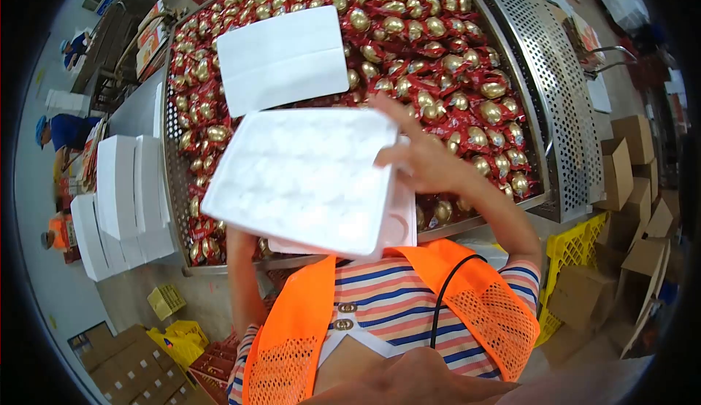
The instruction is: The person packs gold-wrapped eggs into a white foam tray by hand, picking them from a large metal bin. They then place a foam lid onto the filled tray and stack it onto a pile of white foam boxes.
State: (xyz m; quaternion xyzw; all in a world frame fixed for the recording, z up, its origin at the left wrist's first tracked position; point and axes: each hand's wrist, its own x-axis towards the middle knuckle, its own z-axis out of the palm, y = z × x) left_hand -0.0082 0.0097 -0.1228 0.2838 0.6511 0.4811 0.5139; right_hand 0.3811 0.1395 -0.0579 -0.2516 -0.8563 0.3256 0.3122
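A white foam tray (pixel 299 175) with rows of rounded dimples is held tilted in front of my chest. My right hand (pixel 423 158) grips its right edge, the thumb near the corner and a finger stretched along the top. My left hand is hidden behind the tray; only the forearm (pixel 246 274) shows at lower left. Under the dimpled tray, a second foam tray (pixel 403 215) with a round recess partly shows. A flat white foam panel (pixel 283 58) lies on the heap just beyond. Gold egg-shaped items in red wrappers (pixel 491 112) fill the wide metal bin (pixel 537 201).
Stacked white foam boxes (pixel 118 186) stand left of the bin. A perforated metal surface (pixel 551 91) adjoins its right side. Cardboard boxes (pixel 584 292) and a yellow crate (pixel 573 252) are at lower right. Other people (pixel 69 131) work at far left.
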